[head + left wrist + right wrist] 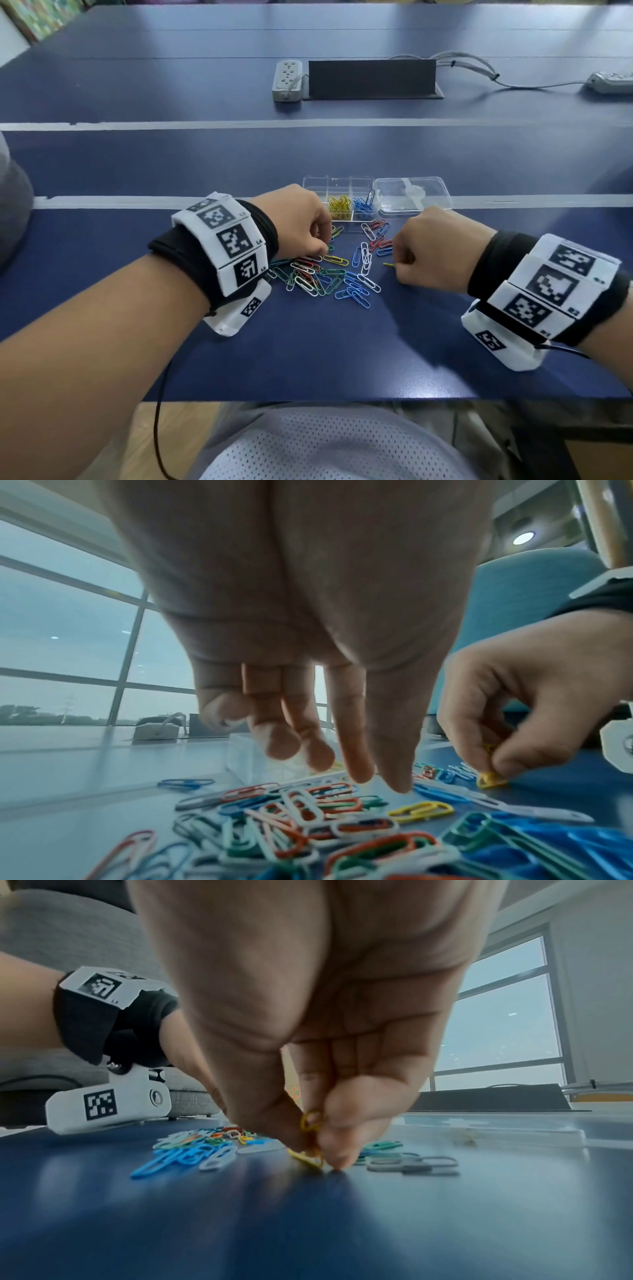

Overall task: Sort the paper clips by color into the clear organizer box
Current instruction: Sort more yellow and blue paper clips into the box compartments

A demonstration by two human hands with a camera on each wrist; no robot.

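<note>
1. Sorting in progress: the right hand [308, 1031] pinches yellow paper clips [310, 1139] between thumb and fingertips, low against the blue table [342, 342]. One clip stands up inside the pinch; another lies at the fingertips on the table. How many are held cannot be told.
2. The left hand [308, 615] hangs over the mixed pile [325, 274], fingers loosely extended downward and holding nothing. In the left wrist view a single yellow clip [421, 811] lies just beside its longest fingertips [397, 780].
3. The clear organizer box [339, 183] stands just beyond the pile, its lid [412, 195] folded open to the right. One compartment holds yellow clips [339, 207], the next holds blue clips [363, 205]; loose red, white, green and blue clips lie on the table in front of it.
4. Handling, judged: each clip is very light, thin, stiff wire with a smooth coloured coating. It lies flat, so fingertips find little edge to catch, and it is likely to slide on the table.
5. Where to take hold, judged: pinch across the narrow width near a rounded end, or tip one end up first. Clips in the pile overlap and may hook together, so lift singly.
6. A power strip [287, 80] lies at the far side of the table.
</note>
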